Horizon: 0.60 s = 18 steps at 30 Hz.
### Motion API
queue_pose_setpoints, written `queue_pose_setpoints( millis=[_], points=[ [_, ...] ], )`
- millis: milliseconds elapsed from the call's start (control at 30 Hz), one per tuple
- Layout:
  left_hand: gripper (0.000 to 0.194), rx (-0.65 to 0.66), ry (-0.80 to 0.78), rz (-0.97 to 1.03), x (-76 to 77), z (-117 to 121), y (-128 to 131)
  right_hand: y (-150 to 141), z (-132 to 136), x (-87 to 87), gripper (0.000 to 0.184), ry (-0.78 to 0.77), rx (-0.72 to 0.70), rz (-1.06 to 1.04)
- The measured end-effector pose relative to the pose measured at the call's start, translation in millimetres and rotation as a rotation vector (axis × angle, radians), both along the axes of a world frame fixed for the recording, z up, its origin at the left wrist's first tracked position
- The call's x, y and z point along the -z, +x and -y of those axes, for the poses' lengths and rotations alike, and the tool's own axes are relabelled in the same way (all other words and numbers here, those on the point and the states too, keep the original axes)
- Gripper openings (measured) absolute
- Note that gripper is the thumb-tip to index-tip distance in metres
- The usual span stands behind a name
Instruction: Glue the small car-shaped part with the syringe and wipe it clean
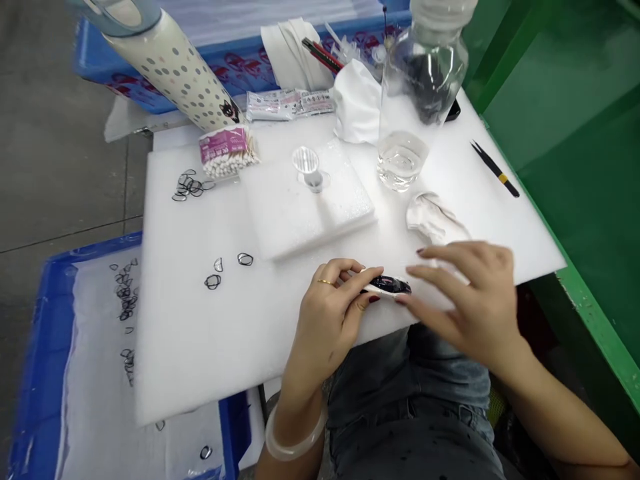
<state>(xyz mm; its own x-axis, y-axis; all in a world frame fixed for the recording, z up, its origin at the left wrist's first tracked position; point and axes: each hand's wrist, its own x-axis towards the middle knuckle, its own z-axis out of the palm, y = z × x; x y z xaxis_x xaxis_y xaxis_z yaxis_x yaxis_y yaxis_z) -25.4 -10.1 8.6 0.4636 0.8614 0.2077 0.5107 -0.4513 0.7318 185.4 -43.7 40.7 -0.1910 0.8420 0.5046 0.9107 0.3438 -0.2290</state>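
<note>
My left hand [333,310] pinches a small oblong piece [391,285], glossy black on top with a white edge, between thumb and fingers. The piece lies level above the front part of the white foam sheet [200,360]. At its right end is my right hand [465,293], fingers and thumb spread apart. The right thumb tip is close to the piece; whether it touches, I cannot tell. A crumpled white cloth [435,217] lies just beyond my right hand.
A foam block [305,220] carries a small clear cup [307,161]. Behind are cotton swabs [227,153], a dotted bottle [175,73] and a glass jar [405,160]. Tweezers [495,169] lie right. Thin black rings [213,282] lie left, above a blue tray [35,360]. A green wall [590,147] borders the right.
</note>
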Motion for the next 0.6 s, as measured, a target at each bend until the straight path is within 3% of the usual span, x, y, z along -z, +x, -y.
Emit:
queue_pose_setpoints(
  millis=[233, 600],
  points=[
    [0.031, 0.001, 0.031, -0.018, 2.0, 0, 0, -22, 13, 28.5, 0.018, 0.026, -0.032, -0.066],
    [0.035, -0.011, 0.048, 0.002, 5.1, 4, -1, -25, 15, 38.1, 0.010, 0.109, -0.071, -0.194]
  ],
)
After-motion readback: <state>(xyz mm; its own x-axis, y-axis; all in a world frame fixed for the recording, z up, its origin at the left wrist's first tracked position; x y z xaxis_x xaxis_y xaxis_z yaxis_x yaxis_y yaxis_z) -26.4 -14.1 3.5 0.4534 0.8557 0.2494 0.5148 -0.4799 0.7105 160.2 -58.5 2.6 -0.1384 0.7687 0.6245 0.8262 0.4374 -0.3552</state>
